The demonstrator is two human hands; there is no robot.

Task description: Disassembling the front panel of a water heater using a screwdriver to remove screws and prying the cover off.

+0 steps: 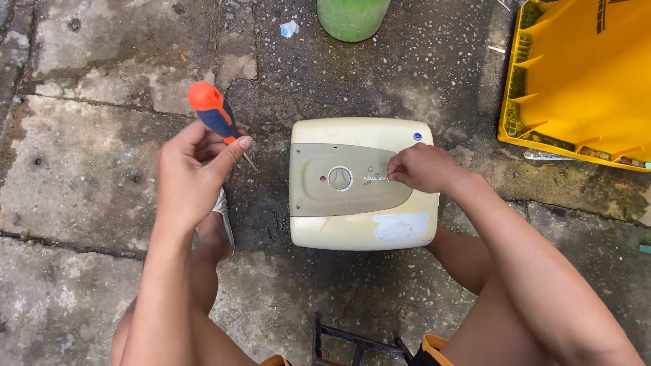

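Our left grip (193, 169) is closed around a screwdriver (215, 116) with an orange and blue handle, thumb pressed along its side; the handle points up and away from us and the thin metal shaft pokes out below the thumb, angled toward the heater. That hand is raised over the concrete floor (81, 149), well apart from the box to its right. Our right grip (417, 168) has its fingertips bunched together on the front panel of a small cream water heater (363, 230), pinching at something too small for us to make out, just right of the round knob (340, 178) in the middle of the grey-beige panel (319, 200).

The heater lies flat on the floor between our knees, face up, with a small blue dot (418, 136) near its far right corner and a pale worn patch (401, 227) on its near side. Toward the far edge of the floor in view stands a green round container (352, 17), with a scrap of pale litter (289, 28) just beside it. A yellow plastic crate (583, 74) sits at the far right corner, tilted. A dark metal frame (352, 339) shows at the near edge, between our legs.
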